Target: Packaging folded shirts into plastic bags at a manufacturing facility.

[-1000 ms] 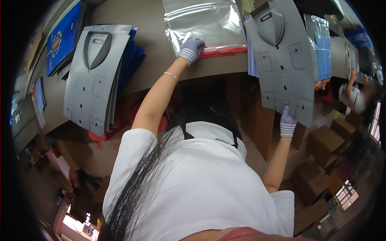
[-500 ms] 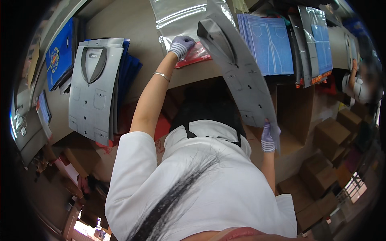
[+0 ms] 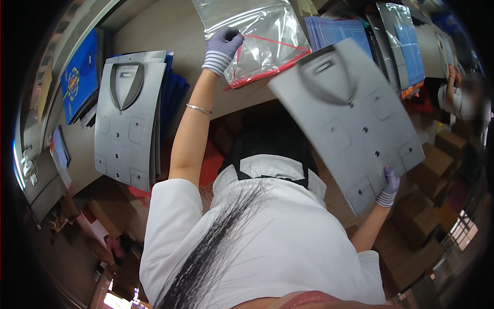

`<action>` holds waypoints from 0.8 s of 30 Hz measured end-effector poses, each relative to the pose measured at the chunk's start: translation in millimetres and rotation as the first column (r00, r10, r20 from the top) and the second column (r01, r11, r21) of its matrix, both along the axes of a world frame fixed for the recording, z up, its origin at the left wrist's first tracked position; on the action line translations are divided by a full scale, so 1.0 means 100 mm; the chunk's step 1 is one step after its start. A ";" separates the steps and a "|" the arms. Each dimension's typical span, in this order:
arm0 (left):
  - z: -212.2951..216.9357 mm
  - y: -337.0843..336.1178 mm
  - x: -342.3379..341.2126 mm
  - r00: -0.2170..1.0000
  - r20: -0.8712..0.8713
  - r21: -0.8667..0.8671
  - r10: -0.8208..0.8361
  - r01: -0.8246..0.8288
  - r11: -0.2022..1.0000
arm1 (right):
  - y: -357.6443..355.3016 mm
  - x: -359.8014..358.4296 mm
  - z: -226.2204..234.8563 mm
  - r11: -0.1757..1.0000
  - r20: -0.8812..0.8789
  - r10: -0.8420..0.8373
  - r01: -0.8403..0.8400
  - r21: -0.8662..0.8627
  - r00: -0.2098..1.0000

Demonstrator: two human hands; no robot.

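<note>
Bagging step under way: left hand (image 3: 222, 47), gloved, fingers pinched on the mouth of the clear plastic zip bag with a red seal strip (image 3: 260, 46) lying on the brown tabletop (image 3: 170, 31). Right hand (image 3: 389, 186), fingers clamped on the lower edge of the flat grey shirt-shaped card panel (image 3: 350, 118), held tilted in the air just right of the bag. Judged next: mouth spread wider, panel's collar end lined up and slid in.

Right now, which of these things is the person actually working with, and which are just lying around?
In use:
- grey shirt-shaped card, held by the right hand
- clear plastic bag with a red edge, gripped by the left hand

Lying about:
- stack of grey shirt cards on the table
- blue sheets
- blue folder
- cardboard boxes
</note>
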State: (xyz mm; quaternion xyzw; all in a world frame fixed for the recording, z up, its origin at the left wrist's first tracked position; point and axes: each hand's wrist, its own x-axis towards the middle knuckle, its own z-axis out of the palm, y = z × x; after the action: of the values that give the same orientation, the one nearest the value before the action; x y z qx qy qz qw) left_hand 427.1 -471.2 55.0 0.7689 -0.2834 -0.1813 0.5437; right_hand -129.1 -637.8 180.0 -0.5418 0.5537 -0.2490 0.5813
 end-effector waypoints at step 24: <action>-0.26 0.79 -0.65 0.794 0.578 0.004 0.189 -0.234 0.972 | 0.52 0.95 -0.89 0.925 0.295 -0.061 -0.057 0.376 0.954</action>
State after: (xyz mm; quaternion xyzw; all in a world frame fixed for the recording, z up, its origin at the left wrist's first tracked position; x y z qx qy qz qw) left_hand 362.4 -392.1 29.4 0.8342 -0.3392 0.1098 0.4207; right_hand -34.2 -585.7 90.6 -0.3737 0.4969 -0.2172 0.7525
